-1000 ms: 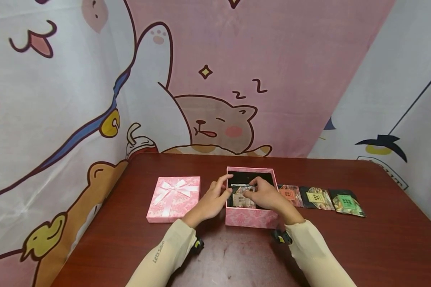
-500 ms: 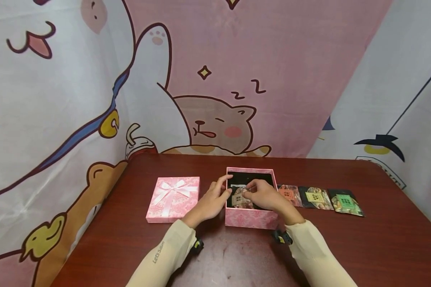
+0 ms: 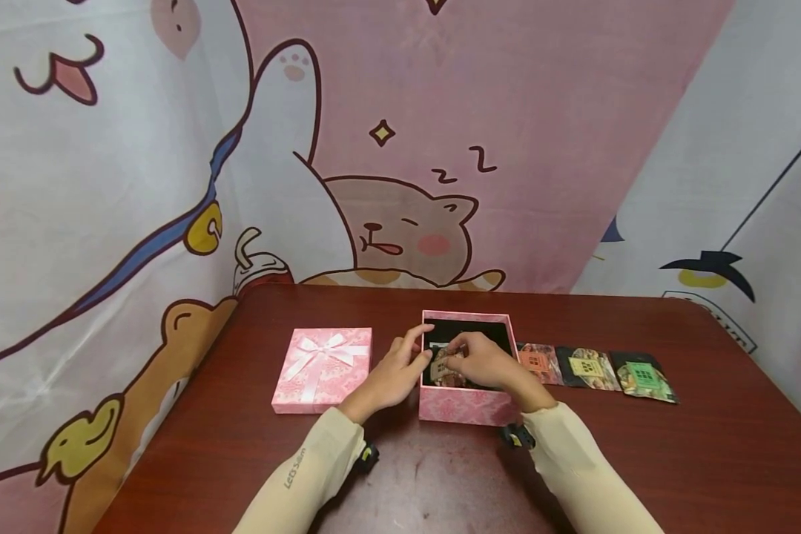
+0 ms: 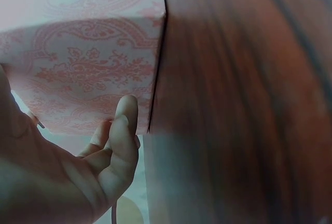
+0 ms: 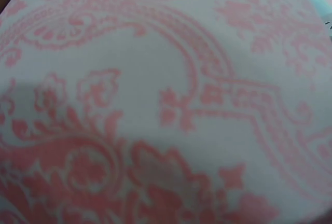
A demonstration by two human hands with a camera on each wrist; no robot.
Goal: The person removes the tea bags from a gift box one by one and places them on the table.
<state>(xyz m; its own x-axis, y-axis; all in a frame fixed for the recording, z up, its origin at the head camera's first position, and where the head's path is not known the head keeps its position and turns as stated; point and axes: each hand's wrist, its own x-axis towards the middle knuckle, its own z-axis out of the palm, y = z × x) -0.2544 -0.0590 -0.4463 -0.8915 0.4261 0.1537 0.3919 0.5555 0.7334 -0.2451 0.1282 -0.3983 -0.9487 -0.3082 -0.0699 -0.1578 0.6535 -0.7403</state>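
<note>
An uncovered pink patterned gift box point(image 3: 463, 408) with a black interior stands mid-table. My left hand point(image 3: 390, 377) holds its left wall, thumb at the rim; in the left wrist view the fingers point(image 4: 122, 149) lie along the outer side of the box. Inside the box is a dark food packet point(image 3: 444, 371) with a beige label, lying slightly tilted. My right hand point(image 3: 489, 362) reaches over the right rim and pinches the packet's right part, hiding some of it. The box's patterned wall point(image 5: 155, 73) fills the right wrist view, and no fingers show there.
The pink lid point(image 3: 322, 367) with a white bow lies left of the box. Right of it, similar packets lie in a row, with red point(image 3: 538, 362), yellow point(image 3: 587, 368) and green point(image 3: 643, 375) labels. A cartoon cloth hangs behind the brown table point(image 3: 434, 482).
The right hand has shifted slightly left inside the box, and the beige-labelled packet has turned and tilted with it. The left hand, lid and row of packets stay where they were.
</note>
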